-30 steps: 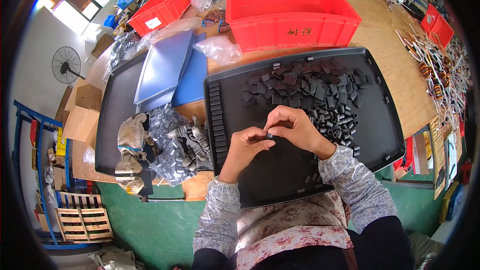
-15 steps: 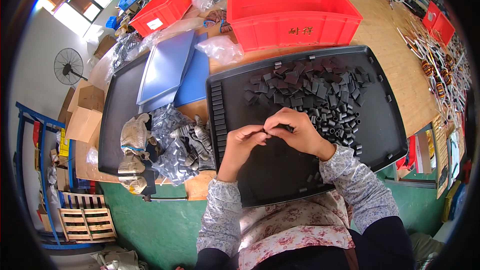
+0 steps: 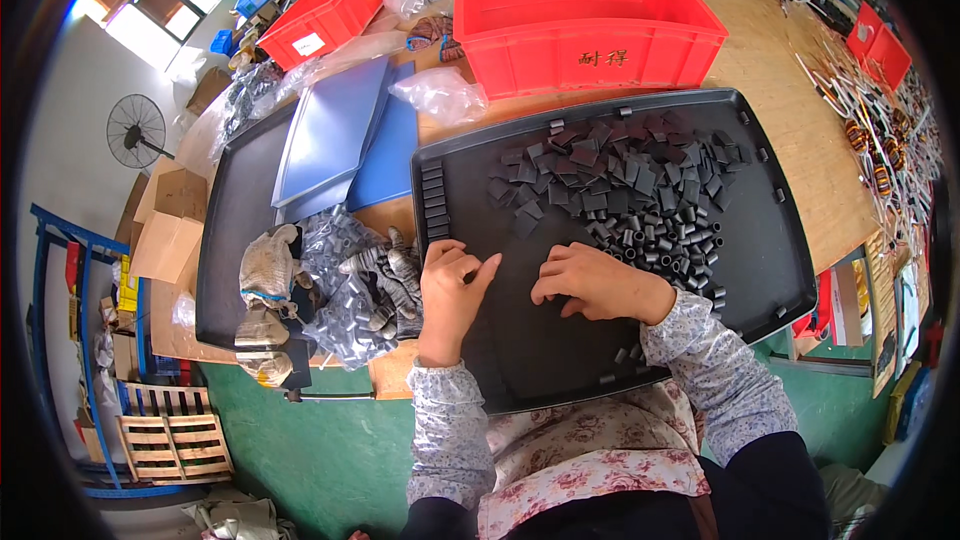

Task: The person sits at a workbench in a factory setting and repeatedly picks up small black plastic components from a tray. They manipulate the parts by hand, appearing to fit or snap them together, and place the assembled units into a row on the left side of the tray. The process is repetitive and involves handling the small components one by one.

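Note:
A large black tray (image 3: 545, 370) lies before me, with a heap of flat dark rectangular pieces (image 3: 600, 165) toward its far side. Nearer than these lie many short black tubes (image 3: 665, 240). Along the tray's left edge runs a neat column of small black pieces (image 3: 434, 198). My left hand (image 3: 452, 295) is at the near part of this column, thumb held away from the bent fingers; nothing shows in it. Over the middle of the tray, just left of the tubes, hovers my right hand (image 3: 605, 283), its fingers loosely bent and apart, with no object visible in them.
A big red bin (image 3: 590, 60) stands behind the tray, another red bin (image 3: 330, 15) farther left. Blue sheets (image 3: 335, 130), bagged grey tubes (image 3: 350, 325) and work gloves (image 3: 268, 270) lie left, partly on a second black tray (image 3: 228, 270). Wires (image 3: 890, 130) are piled at right.
My hands were together, fingertips pinching over the tray's middle; now they are apart. The left has moved left to the column of pieces, and the right has dropped slightly nearer me, its fingers loosened.

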